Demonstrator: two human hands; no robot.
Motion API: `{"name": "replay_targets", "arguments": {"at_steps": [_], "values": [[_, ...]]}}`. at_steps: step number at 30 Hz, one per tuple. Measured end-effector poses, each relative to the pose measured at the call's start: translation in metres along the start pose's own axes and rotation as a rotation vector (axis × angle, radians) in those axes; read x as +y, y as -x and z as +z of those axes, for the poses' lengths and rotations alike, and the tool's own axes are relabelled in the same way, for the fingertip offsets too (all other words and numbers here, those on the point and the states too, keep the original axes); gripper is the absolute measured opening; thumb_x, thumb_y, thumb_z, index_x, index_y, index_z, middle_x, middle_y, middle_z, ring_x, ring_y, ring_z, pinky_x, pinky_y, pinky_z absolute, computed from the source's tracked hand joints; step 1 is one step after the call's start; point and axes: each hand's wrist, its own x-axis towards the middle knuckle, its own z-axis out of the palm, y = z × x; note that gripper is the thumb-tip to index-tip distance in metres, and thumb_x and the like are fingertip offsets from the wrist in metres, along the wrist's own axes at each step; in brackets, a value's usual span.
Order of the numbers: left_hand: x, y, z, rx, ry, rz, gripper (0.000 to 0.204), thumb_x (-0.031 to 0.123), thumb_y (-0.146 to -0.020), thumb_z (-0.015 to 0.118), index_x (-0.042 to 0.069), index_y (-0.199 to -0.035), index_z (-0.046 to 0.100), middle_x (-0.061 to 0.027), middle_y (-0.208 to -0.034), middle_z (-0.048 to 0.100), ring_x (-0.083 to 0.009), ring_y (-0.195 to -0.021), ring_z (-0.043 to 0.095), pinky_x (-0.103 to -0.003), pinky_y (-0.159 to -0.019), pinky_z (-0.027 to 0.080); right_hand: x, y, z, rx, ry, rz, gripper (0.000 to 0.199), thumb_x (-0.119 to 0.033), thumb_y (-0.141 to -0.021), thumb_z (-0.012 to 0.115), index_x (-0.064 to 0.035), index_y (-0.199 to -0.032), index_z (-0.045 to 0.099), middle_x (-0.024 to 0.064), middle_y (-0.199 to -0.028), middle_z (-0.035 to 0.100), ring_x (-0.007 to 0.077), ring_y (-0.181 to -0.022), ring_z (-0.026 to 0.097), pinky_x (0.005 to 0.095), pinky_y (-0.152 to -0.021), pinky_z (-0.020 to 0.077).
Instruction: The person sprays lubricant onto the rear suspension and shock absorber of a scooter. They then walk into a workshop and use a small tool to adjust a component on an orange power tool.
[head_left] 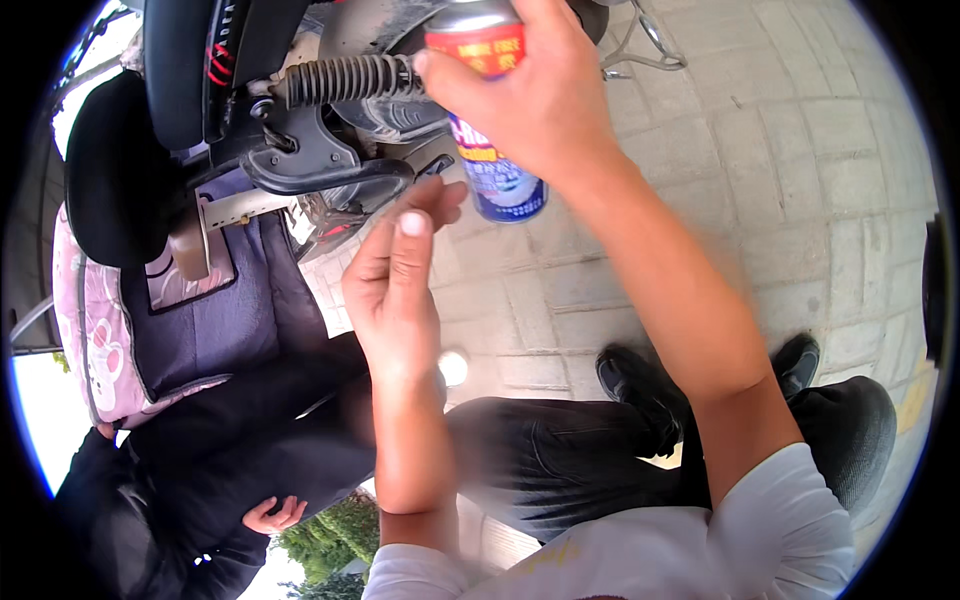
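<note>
My right hand [555, 105] is wrapped round a blue and red aerosol spray can [508, 190] with a silvery end at the top of the picture. The can is held in front of a scooter's dusty shock absorber spring [345, 80]. Just below and left of the can is my left hand [395, 275], thumb raised and fingers loosely bent. Nothing shows in that hand, and it looks apart from the can. A dark footrest part [435, 165] of the scooter lies behind its fingertips.
A black scooter seat [115, 170] and a pink quilted cover [90, 340] with dark lining fill the left side. At lower left stands another person in black clothes [200, 440], one hand [275, 515] showing. Pale paving [800, 200] stretches right, with a metal stand [645, 50] above it.
</note>
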Motion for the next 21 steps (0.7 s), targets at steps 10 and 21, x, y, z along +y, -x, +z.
{"name": "replay_targets", "arguments": {"at_steps": [10, 21], "values": [[0.043, 0.104, 0.036, -0.511, -0.254, 0.506, 0.039, 0.029, -0.079, 0.072, 0.003, -0.107, 0.063, -0.0066, -0.089, 0.062, -0.0236, -0.085, 0.058, -0.035, -0.075, 0.045, 0.018, 0.119, -0.026, -0.403, 0.18, 0.094, 0.069, -0.011, -0.069, 0.076, -0.0065, -0.131, 0.047, 0.0171, -0.119, 0.049, 0.0306, -0.102, 0.057, 0.0383, -0.088, 0.0477], [0.041, 0.104, 0.02, -0.441, -0.185, 0.523, 0.03, 0.018, -0.07, 0.078, 0.006, -0.096, 0.068, -0.0018, -0.082, 0.064, -0.0201, -0.077, 0.059, -0.033, -0.067, 0.047, 0.048, 0.105, 0.076, -0.505, 0.37, -0.167, 0.062, -0.024, -0.071, 0.075, -0.0138, -0.126, 0.05, 0.0152, -0.112, 0.05, 0.0365, -0.095, 0.059, 0.0435, -0.076, 0.053]]}}
